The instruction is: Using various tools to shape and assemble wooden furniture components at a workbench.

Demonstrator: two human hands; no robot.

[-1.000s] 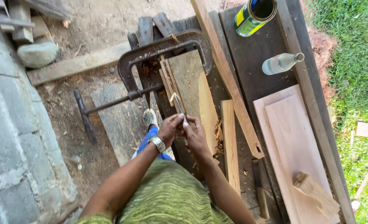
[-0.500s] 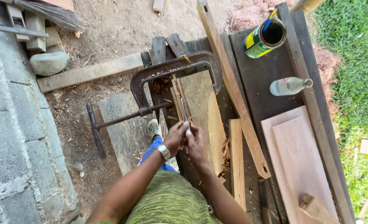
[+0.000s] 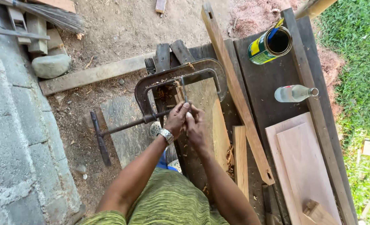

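Observation:
My left hand (image 3: 175,119), with a metal watch on its wrist, and my right hand (image 3: 196,125) are pressed together around the pale handle of a thin tool (image 3: 188,113). Its dark blade (image 3: 183,89) points away from me onto a narrow wooden piece (image 3: 179,91). That piece is held in a big rusty C-clamp (image 3: 172,77) on the dark workbench (image 3: 276,77). The clamp's long screw bar (image 3: 124,126) sticks out to the left, ending in a cross handle (image 3: 100,139).
An open yellow and green tin (image 3: 270,45) and a clear bottle (image 3: 295,93) lie on the bench. Pale boards (image 3: 303,166) rest at the right, a long slat (image 3: 235,89) runs diagonally. Stone wall at left, a rock (image 3: 51,65), grass at right.
My view has shifted, so the clamp and bench sit lower in frame. Both hands stay together on the tool, now a little closer to the clamp.

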